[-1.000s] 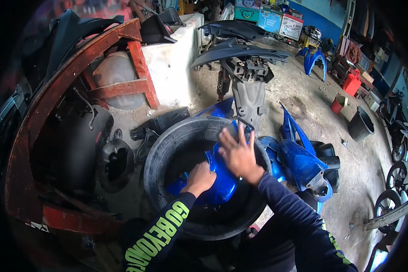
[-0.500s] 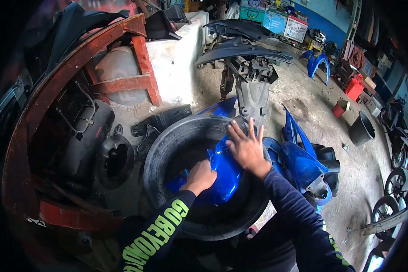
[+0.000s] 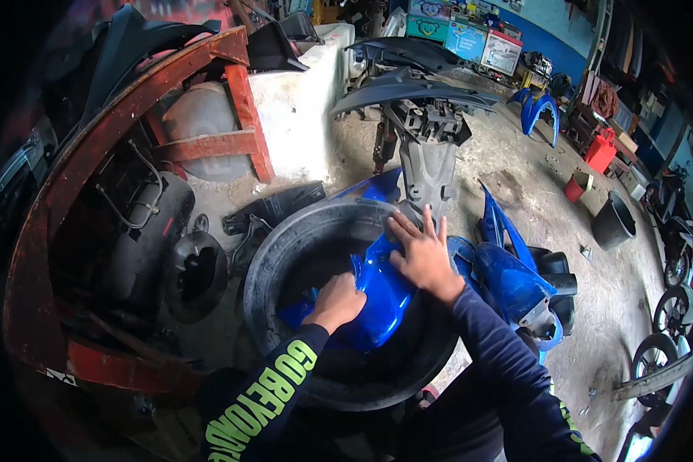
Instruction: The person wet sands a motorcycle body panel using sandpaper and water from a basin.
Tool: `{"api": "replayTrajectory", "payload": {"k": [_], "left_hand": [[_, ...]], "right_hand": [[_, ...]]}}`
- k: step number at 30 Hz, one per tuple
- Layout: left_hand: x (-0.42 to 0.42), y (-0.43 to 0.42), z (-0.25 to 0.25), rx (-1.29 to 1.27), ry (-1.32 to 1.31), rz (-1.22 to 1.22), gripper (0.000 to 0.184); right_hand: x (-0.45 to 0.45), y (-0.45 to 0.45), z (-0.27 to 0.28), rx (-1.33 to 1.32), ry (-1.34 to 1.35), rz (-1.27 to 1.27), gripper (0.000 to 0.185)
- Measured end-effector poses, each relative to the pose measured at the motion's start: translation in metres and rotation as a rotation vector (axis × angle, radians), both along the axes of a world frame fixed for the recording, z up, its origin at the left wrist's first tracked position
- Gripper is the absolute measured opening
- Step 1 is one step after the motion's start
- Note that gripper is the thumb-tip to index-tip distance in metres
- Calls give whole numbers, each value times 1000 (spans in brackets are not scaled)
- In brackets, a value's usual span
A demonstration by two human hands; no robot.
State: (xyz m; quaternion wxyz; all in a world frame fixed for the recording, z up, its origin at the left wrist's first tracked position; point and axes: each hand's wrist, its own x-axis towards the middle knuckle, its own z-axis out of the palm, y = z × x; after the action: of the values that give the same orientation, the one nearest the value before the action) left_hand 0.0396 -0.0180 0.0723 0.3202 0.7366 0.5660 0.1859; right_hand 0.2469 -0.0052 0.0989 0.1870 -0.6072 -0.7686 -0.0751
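Note:
A glossy blue motorcycle fairing panel (image 3: 386, 299) is tilted inside a large round black tub (image 3: 263, 266). My left hand (image 3: 337, 300) is closed around the panel's left edge, its fingertips hidden. Against the upper right of the panel lies my right hand (image 3: 425, 258), fingers stretched and spread, close to the tub's rim. Its palm side is out of sight, so I cannot see whether anything small is under it. The lower part of the panel sinks into the dark inside of the tub.
More blue fairing pieces (image 3: 508, 269) lie right of the tub. Beyond it stands a stripped motorcycle frame with a grey rear fender (image 3: 430, 165). To the left are a red wooden frame (image 3: 208, 145) and a black tank (image 3: 150, 239). A black bucket (image 3: 614, 220) sits farther right.
My right hand has shifted slightly down and right over the panel, its fingers drawing a little closer together. My left hand keeps its grip, moving only slightly.

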Motion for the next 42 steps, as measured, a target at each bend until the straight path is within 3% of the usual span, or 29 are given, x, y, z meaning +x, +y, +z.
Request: {"api": "replayTrajectory", "payload": {"k": [2, 4, 5, 8, 13, 17, 19, 20, 23, 28, 31, 32, 34, 35, 37, 38, 39, 40, 41, 42], "left_hand": [[1, 3, 0, 7, 68, -46, 27], [2, 1, -1, 45, 13, -30, 22], [2, 0, 0, 31, 47, -33, 24], [4, -4, -1, 24, 89, -35, 25], [-1, 4, -11, 26, 54, -53, 26], [-17, 18, -13, -10, -185, -112, 16], [-26, 21, 6, -111, -418, -84, 8], [-31, 33, -7, -153, -535, -36, 11], [-40, 24, 34, -260, -832, 202, 21], [-37, 27, 13, -280, -1063, 339, 30], [-30, 21, 4, -308, -1158, 132, 30], [-31, 22, 0, -309, -1155, 133, 30], [-34, 25, -10, -347, -962, -87, 30], [-31, 19, -2, -308, -940, -51, 18], [-30, 19, -12, -272, -880, -70, 13], [-30, 22, -20, -232, -820, -94, 9], [-31, 29, -33, -235, -736, -120, 16], [-30, 28, -35, -234, -736, -122, 16], [-27, 28, -36, -199, -658, -116, 16], [-26, 28, -36, -166, -579, -108, 16]], "right_hand": [[14, 4, -6, 49, 4, 78, 56], [24, 5, -4, 21, 252, 244, 51], [26, 5, -4, 117, 237, 271, 48], [28, 6, -2, 128, 271, 254, 47], [29, -1, 13, 215, 447, 164, 28], [21, -8, 25, 246, 554, -12, 15], [17, -12, 31, 274, 671, -142, 22], [18, -13, 32, 252, 758, -223, 25], [16, -15, 29, 206, 851, -279, 28], [24, 3, -64, -184, 513, -171, 38], [12, 7, -125, -685, 440, -182, 34], [8, 6, -147, -719, 397, -143, 28], [9, 5, -196, -846, 376, -142, 26], [14, 3, -208, -851, 377, -140, 26], [29, -2, -227, -875, 436, 35, 25], [43, 6, -272, -852, 563, -83, 23], [57, 14, -316, -810, 703, -198, 22], [52, 13, -308, -749, 843, -305, 20], [58, 9, -296, -735, 1162, -205, 16], [69, 26, -286, -865, 1262, -313, 15]]}}
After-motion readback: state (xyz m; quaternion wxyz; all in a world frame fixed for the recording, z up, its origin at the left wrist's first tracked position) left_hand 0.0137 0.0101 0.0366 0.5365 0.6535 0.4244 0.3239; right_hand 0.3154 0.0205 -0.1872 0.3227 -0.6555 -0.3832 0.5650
